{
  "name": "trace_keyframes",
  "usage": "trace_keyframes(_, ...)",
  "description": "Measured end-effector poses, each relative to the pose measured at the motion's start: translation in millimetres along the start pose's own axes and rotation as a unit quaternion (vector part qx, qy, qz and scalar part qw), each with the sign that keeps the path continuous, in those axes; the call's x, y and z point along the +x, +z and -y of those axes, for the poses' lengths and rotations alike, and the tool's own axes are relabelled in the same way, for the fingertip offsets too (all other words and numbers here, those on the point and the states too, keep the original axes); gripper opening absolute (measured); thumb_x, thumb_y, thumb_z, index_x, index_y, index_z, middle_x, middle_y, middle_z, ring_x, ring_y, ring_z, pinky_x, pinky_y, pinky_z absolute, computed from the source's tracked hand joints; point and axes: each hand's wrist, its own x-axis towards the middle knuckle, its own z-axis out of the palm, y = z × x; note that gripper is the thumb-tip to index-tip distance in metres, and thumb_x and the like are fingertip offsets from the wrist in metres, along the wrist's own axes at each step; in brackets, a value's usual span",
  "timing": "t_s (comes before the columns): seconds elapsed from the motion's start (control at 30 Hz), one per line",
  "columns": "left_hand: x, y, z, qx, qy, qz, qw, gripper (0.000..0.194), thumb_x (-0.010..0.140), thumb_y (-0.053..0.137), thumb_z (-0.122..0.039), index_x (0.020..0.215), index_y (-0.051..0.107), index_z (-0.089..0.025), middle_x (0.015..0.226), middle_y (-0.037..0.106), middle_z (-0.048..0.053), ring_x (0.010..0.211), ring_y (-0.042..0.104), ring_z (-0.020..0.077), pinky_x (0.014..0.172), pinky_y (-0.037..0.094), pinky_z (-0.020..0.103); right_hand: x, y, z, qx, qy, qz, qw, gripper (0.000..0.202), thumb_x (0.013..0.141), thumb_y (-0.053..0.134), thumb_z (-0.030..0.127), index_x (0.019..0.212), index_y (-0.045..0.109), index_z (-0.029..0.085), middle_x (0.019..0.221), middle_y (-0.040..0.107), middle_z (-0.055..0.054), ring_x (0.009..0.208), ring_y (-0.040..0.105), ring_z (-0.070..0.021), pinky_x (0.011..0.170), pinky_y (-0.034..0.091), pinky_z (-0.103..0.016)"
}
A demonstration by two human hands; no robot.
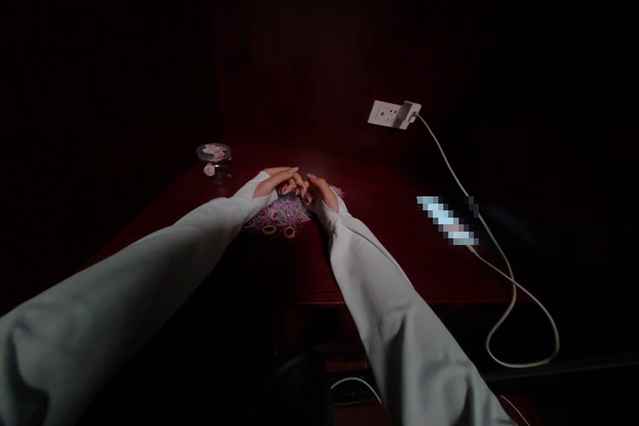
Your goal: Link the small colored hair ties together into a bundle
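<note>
A pile of small coloured bands, mostly purple and pink with a few yellow rings, lies on the dark red table. My left hand is over the far left side of the pile, its fingers bent and pressed together. Close beside it, my right hand is over the far right side, fingers curled inward. The fingertips of both hands meet or nearly meet above the bands. What they hold, if anything, is too small and dark to make out. A few pink bands show just past my right hand.
A clear round jar with pink pieces stands at the back left. At the right lies a blurred-out lit device with a white cable running to a wall socket. The table's front edge passes below my forearms.
</note>
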Motion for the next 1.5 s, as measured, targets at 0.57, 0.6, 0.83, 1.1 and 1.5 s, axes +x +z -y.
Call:
trace_keyframes(0.57,6.1,-2.1,8.2,-0.069,-0.007,0.014,0.998,0.050,0.091,0.047,-0.053,0.051,0.041,-0.023,0.057,0.049,0.002,0.063,0.050,0.0184,0.076,0.049,0.035,-3.9,0.2,2.8,-0.046,-0.069,-0.011,0.997,0.056,0.087,0.056,0.064,0.050,0.052,0.023,0.057,0.053,0.000,0.059,0.042,-0.0132,0.060,0.032,-0.028)
trace_keyframes(0.6,5.6,-1.3,7.7,-0.064,-0.006,0.010,0.998,0.050,0.091,0.048,-0.053,0.052,0.042,-0.023,0.057,0.049,0.002,0.064,0.049,0.0184,0.075,0.048,0.034,-4.1,0.2,2.8,-0.049,-0.080,-0.005,0.996,0.055,0.087,0.055,0.065,0.050,0.053,0.023,0.059,0.054,0.000,0.060,0.043,-0.0137,0.061,0.033,-0.028)
trace_keyframes(0.83,6.2,3.3,16.7,-0.005,-0.023,0.035,0.999,0.052,0.086,0.055,-0.065,0.058,0.048,-0.022,0.057,0.048,-0.001,0.057,0.045,0.0146,0.059,0.040,0.029,-9.9,0.6,6.6,-0.045,-0.112,-0.041,0.992,0.054,0.082,0.054,0.068,0.051,0.055,0.024,0.060,0.052,-0.001,0.065,0.047,-0.0161,0.066,0.039,-0.031)
trace_keyframes(1.1,2.6,0.5,15.1,0.021,-0.030,0.074,0.997,0.047,0.090,0.055,-0.058,0.065,0.061,-0.019,0.053,0.044,-0.004,0.052,0.040,0.0118,0.056,0.033,0.025,-10.1,1.2,3.8,-0.002,-0.153,-0.101,0.983,0.050,0.084,0.052,0.061,0.051,0.053,0.024,0.054,0.045,0.000,0.055,0.039,-0.0139,0.059,0.035,-0.031)
trace_keyframes(1.5,7.7,-9.8,3.9,-0.069,-0.002,0.011,0.998,0.045,0.090,0.046,-0.047,0.052,0.048,-0.023,0.061,0.051,0.005,0.067,0.056,0.0201,0.076,0.053,0.036,-6.5,-1.3,1.9,-0.079,-0.104,0.017,0.991,0.065,0.087,0.046,0.073,0.047,0.053,0.023,0.065,0.062,-0.004,0.063,0.047,-0.0148,0.063,0.034,-0.030)
